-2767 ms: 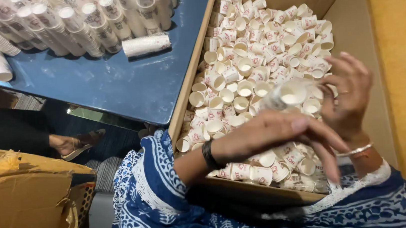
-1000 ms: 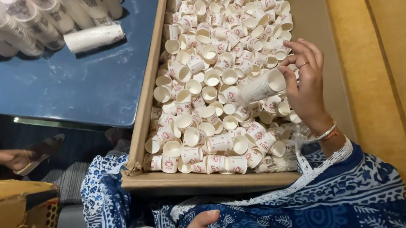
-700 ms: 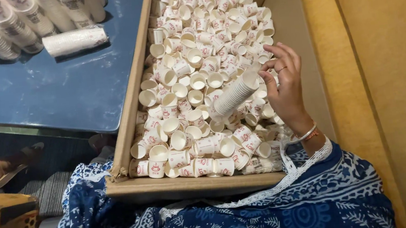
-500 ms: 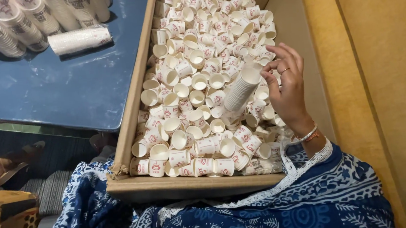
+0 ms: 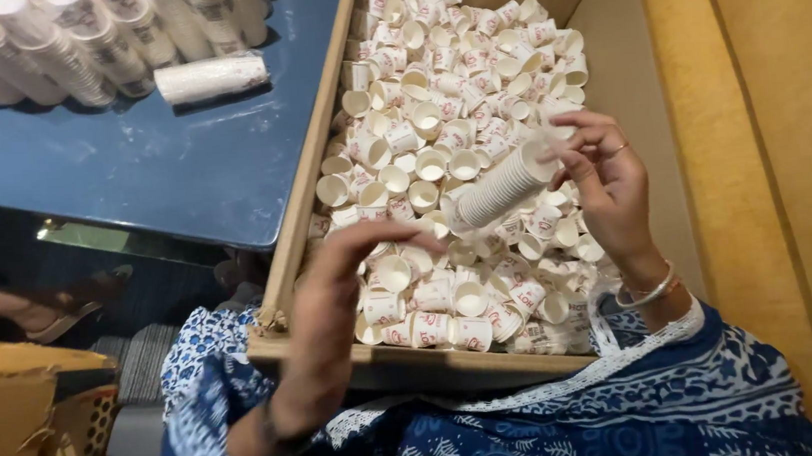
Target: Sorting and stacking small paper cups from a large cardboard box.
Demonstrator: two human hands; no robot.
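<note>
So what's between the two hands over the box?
In the head view, between the left hand and the right hand holding the stack of cups lie loose little paper cups in the cardboard box.

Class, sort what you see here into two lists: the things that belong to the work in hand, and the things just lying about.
In the work:
right hand, holding a stack of nested cups
left hand, reaching over the loose paper cups
cardboard box holding them

Lying about:
blue table
cup stack lying on its side
upright cup stacks
torn carton
</note>
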